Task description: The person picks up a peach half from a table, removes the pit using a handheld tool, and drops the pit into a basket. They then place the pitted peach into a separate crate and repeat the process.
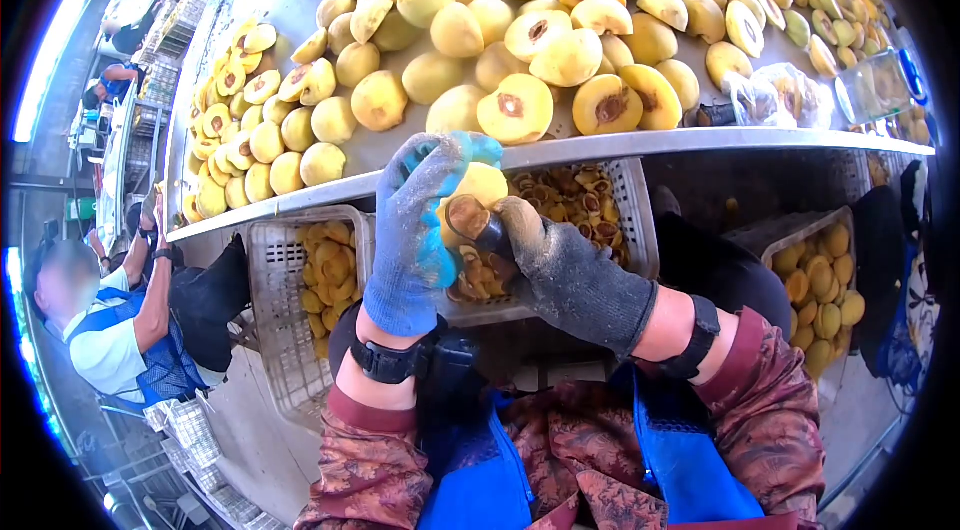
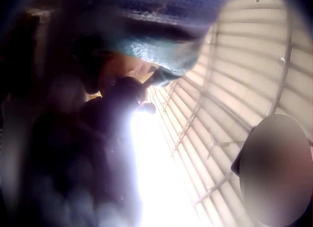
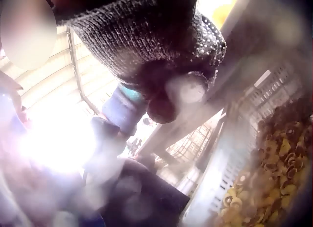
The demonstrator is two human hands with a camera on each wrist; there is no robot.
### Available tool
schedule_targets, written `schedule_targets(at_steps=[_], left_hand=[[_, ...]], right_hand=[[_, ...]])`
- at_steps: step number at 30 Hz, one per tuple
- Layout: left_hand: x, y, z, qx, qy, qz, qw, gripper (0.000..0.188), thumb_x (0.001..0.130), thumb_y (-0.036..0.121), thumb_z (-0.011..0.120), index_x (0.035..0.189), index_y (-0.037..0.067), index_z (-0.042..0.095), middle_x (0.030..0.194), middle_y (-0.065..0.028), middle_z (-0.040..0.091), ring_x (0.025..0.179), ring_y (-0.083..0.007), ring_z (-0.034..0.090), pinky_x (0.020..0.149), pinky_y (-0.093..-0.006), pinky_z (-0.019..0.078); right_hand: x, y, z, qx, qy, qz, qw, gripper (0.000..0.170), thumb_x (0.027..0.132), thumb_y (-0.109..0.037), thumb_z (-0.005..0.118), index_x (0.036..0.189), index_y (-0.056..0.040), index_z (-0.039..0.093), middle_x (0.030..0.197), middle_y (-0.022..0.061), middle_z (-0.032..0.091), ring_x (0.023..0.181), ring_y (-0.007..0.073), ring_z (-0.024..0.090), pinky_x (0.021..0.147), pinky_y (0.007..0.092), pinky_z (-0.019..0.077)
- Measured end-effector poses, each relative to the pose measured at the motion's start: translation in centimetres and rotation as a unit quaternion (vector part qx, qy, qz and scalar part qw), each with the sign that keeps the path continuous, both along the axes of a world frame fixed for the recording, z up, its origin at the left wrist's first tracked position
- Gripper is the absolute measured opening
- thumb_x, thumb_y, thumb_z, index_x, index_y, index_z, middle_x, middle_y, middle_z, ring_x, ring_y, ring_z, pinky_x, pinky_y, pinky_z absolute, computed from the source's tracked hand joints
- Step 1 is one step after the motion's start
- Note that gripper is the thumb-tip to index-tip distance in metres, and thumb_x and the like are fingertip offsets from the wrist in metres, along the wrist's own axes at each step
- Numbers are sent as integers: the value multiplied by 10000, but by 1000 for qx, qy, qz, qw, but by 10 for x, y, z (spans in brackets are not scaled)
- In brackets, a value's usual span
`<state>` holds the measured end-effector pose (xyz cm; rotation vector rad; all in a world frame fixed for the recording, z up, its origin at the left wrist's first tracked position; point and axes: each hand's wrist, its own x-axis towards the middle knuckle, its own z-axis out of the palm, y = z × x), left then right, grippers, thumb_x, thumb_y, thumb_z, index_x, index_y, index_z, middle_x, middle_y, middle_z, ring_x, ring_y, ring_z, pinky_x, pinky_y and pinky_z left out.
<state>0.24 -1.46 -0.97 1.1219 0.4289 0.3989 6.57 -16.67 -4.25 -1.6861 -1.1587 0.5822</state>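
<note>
In the head view, the left hand, in a blue and teal glove, grips a yellow fruit half over the crate below the table edge. The right hand, in a dark grey glove, is curled round a dark tool held against the fruit. A brown round piece shows between the hands. In the left wrist view the blue glove is close and blurred. In the right wrist view the grey glove hides most of the tool.
Many halved yellow fruits cover the metal table. A crate of small brown and yellow pieces stands below, with fruit crates at left and right. A plastic bag and clear jar lie at right. Another person is at left.
</note>
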Motion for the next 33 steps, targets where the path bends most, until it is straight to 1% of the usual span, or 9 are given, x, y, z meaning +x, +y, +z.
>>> schedule_targets(at_steps=[7,11,15,18,21,28,29,30,33], left_hand=[[2,0,9,84,19,-50,995,250,950,220,555,985,-21,607,994,-137,667,908,-209,655,816,-317,532],[1,-5,10,24,18,-40,999,289,935,249,575,1011,-29,598,1019,-158,654,898,-216,650,798,-315,537],[3,-9,7,77,-6,-37,996,328,926,279,594,1076,-12,585,1068,-179,632,901,-234,645,733,-341,566],[1,-7,-15,109,-93,0,990,390,893,307,652,1117,-8,594,1092,-147,643,958,-213,635,837,-359,536],[-3,-3,-1,-42,-67,47,996,419,895,348,652,1148,18,599,1062,-130,660,970,-219,637,865,-390,536],[-123,90,33,291,178,230,912,303,872,269,660,1031,10,654,951,-116,673,939,-242,627,824,-364,498],[-147,109,31,382,287,196,856,303,862,265,671,1010,0,663,937,-117,674,933,-244,623,817,-365,487],[-154,113,41,705,380,107,589,303,855,266,684,1022,14,664,1011,-158,663,987,-290,616,863,-401,470],[-133,124,35,686,330,124,636,369,809,246,721,1100,31,651,1147,-192,627,1101,-334,581,950,-410,441]], right_hand=[[8,-5,31,-93,252,71,961,414,864,-38,609,1234,-17,424,756,133,610,676,283,673,541,357,510],[25,-12,47,-103,583,192,783,131,880,-95,618,950,-58,513,728,9,546,572,85,552,477,231,431],[19,-17,22,-42,776,247,578,329,858,-118,672,1129,-50,499,725,21,574,548,93,593,464,227,492],[16,-10,35,-76,470,215,853,398,876,-167,665,1210,-44,487,757,34,596,569,110,600,479,259,486],[16,-15,22,-63,68,155,983,520,900,-216,639,1341,-39,428,796,94,633,612,171,636,553,356,526],[35,-38,3,-311,-369,103,870,176,827,-115,562,1000,-89,548,771,138,655,648,287,675,493,405,481],[34,-40,3,-300,-382,105,868,167,817,-107,568,982,-93,548,753,120,650,641,281,673,486,402,477],[33,-41,2,-285,-385,96,872,170,818,-108,567,986,-91,547,746,116,646,637,282,671,487,405,479],[25,-38,2,-252,-401,79,877,168,830,-119,558,995,-88,544,731,104,637,642,291,670,491,418,485]])
